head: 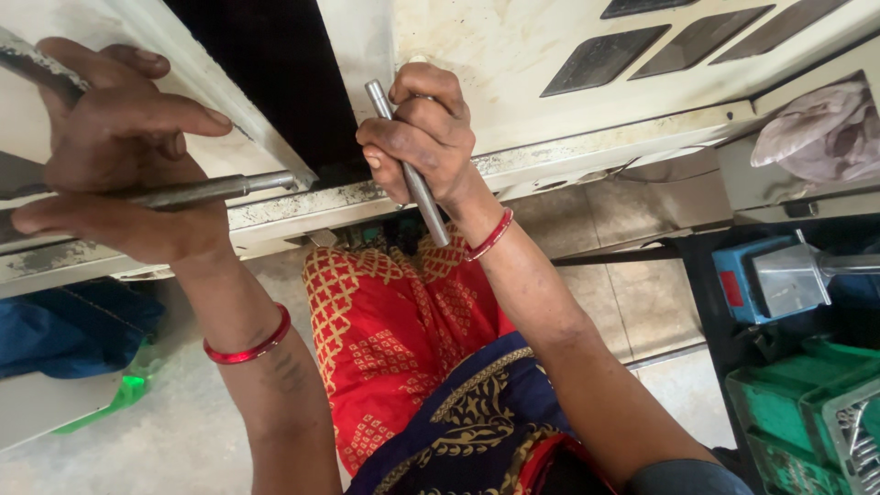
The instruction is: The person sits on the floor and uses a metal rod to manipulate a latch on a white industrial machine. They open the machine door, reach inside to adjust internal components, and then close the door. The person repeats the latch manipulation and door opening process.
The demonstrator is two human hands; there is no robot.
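We grip one stiff, smooth steel rod mid-length in our closed right hand, our left hand clasping another rod, both seemingly slippery.

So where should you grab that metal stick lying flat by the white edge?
Grab the horizontal metal rod on its thicker bare stretch, coming from above. It lies level and sticks out rightward, so fingers can wrap over it. The left hand already covers its left part; the thin tip probably offers less grip.

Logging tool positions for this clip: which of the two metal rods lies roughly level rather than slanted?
The rod in the left hand lies roughly level; the right hand's rod slants steeply.
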